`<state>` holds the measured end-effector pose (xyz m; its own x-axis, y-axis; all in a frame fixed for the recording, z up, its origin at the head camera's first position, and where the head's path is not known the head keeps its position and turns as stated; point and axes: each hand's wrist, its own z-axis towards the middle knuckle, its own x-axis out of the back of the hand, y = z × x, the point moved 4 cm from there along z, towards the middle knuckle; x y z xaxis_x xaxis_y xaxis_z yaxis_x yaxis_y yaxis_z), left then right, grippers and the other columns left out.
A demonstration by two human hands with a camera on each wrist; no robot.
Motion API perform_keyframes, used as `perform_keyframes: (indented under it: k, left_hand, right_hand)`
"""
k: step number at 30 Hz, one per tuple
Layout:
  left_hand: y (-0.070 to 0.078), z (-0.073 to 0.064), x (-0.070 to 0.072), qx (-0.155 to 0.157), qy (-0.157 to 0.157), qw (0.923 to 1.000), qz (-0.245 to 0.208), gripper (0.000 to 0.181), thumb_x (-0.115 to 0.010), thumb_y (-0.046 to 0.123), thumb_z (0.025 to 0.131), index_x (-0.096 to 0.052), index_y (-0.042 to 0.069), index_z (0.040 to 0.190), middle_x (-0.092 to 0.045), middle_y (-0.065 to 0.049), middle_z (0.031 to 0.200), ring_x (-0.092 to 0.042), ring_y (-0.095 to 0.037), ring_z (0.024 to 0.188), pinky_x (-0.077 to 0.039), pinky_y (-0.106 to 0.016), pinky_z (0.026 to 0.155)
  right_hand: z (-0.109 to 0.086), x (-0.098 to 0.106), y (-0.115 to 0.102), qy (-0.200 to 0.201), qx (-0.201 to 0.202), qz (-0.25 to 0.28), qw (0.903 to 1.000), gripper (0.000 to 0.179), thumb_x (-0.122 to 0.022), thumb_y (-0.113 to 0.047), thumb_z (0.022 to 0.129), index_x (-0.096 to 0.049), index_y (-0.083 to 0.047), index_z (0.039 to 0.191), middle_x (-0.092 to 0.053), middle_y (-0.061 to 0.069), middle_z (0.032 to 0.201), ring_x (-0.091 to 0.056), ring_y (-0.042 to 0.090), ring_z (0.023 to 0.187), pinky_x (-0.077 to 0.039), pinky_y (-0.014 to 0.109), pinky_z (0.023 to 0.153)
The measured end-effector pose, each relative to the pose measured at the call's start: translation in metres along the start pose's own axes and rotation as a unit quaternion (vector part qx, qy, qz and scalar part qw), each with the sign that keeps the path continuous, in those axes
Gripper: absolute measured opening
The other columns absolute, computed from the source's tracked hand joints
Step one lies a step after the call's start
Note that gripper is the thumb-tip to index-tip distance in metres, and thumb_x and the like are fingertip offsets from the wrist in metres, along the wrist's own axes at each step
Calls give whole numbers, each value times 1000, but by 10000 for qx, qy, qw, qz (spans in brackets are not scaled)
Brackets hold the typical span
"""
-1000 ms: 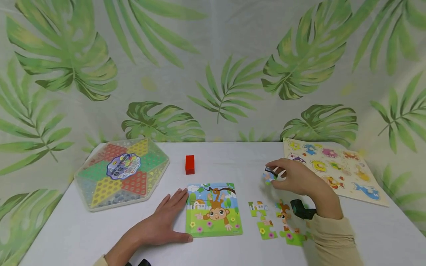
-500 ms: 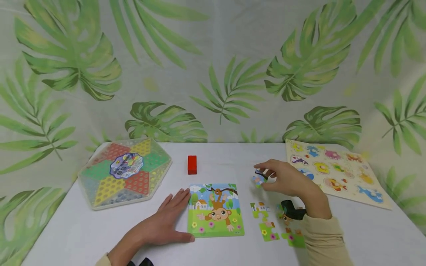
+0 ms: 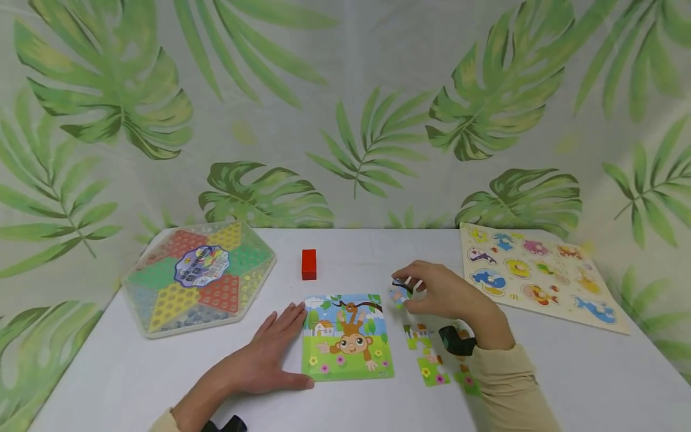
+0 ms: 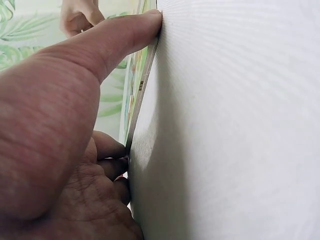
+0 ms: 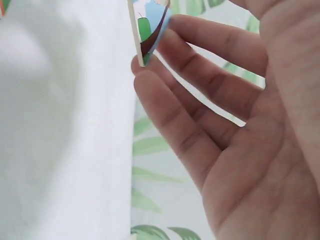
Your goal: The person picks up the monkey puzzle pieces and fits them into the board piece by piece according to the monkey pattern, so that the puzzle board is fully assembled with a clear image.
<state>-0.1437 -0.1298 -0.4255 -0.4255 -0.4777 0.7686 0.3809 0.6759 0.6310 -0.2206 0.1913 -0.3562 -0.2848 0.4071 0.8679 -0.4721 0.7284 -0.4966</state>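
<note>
My right hand (image 3: pixel 448 294) pinches a jigsaw puzzle piece (image 3: pixel 399 294) between thumb and fingers, above the table. In the right wrist view the puzzle piece (image 5: pixel 151 32) shows blue sky, a green tree shape and a brown branch. My left hand (image 3: pixel 264 360) rests on the table with fingers spread, fingertips and thumb at the left edge of a square monkey picture board (image 3: pixel 348 339). The left wrist view shows the thumb against the edge of the board (image 4: pixel 142 85). Right of the board lie a house piece (image 3: pixel 418 332), a flower piece (image 3: pixel 433 372) and other pieces partly hidden by my right arm.
A red block (image 3: pixel 309 264) stands behind the board. At the left lies a hexagonal Chinese checkers box (image 3: pixel 200 279). A wooden sea-animal peg puzzle (image 3: pixel 540 276) lies at the back right. A leaf-print cloth (image 3: pixel 356 120) hangs behind the table.
My right hand has moved left with the puzzle piece, closer to the monkey picture board's upper right corner. My left hand has stayed at the board's left edge.
</note>
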Motion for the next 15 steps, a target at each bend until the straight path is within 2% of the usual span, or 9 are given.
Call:
perform_keyframes:
  k: [4, 10, 15]
  left_hand:
    - [0, 1, 1, 2, -8, 10000, 33, 119, -80, 61, 79, -22, -1, 163, -15, -11, 173, -6, -32, 161, -3, -57, 128]
    - [-2, 2, 0, -49, 14, 10000, 40, 119, -80, 61, 79, -22, -1, 163, -15, -12, 173, -6, -32, 161, -3, -58, 128]
    - [-1, 0, -1, -48, 42, 10000, 9, 118, -80, 60, 80, -23, -1, 162, -16, -12, 173, -6, -32, 161, -4, -58, 128]
  right_hand:
    - [6, -7, -2, 24, 165, -129, 9998, 49, -74, -13, 87, -65, -4, 135, -66, 5, 123, -65, 21, 104, -59, 43, 87]
    - [15, -23, -9, -76, 209, -311, 9993, 48, -73, -13, 87, -67, -7, 134, -66, 1, 124, -65, 19, 104, -57, 34, 84]
    - [22, -36, -16, -189, 379, -342, 9985, 44, -74, -13, 88, -69, -9, 132, -66, 1, 126, -67, 18, 99, -57, 33, 83]
